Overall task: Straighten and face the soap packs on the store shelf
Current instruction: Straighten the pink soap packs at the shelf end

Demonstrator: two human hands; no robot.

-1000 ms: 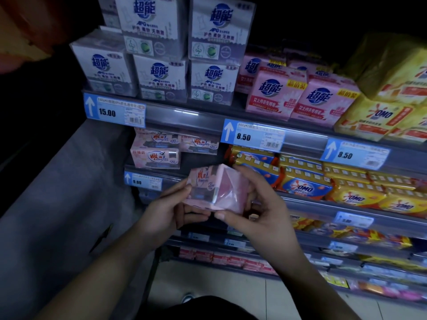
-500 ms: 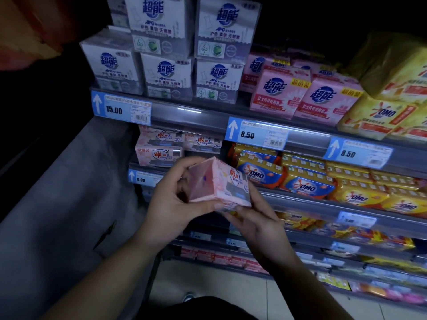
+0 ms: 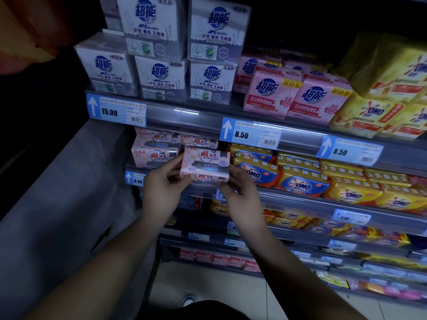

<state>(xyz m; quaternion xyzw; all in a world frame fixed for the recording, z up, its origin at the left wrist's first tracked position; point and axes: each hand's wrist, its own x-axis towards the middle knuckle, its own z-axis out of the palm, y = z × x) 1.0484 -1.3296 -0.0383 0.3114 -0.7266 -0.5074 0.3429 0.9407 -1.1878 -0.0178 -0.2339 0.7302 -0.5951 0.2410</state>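
Note:
A pale pink soap pack [image 3: 205,163] with red lettering is held level, its printed face toward me, just in front of the second shelf's edge [image 3: 300,199]. My left hand [image 3: 164,188] pinches its left end with thumb and fingers. My right hand [image 3: 238,192] grips its lower right corner from below. Behind it, matching pink packs [image 3: 153,151] lie stacked at the left end of that shelf, one more [image 3: 198,141] partly hidden behind the held pack.
Yellow OMO soap packs [image 3: 302,183] fill the same shelf to the right. Above stand white boxes [image 3: 159,77], pink packs [image 3: 272,93] and yellow OMO packs [image 3: 369,114]. Blue price tags [image 3: 250,133] line the rails. Lower shelves hold more packs; a grey wall [image 3: 57,192] is at left.
The pink pack has been turned from a tilted, end-on pose to level with its printed face toward me, and both hands have carried it up toward the second shelf.

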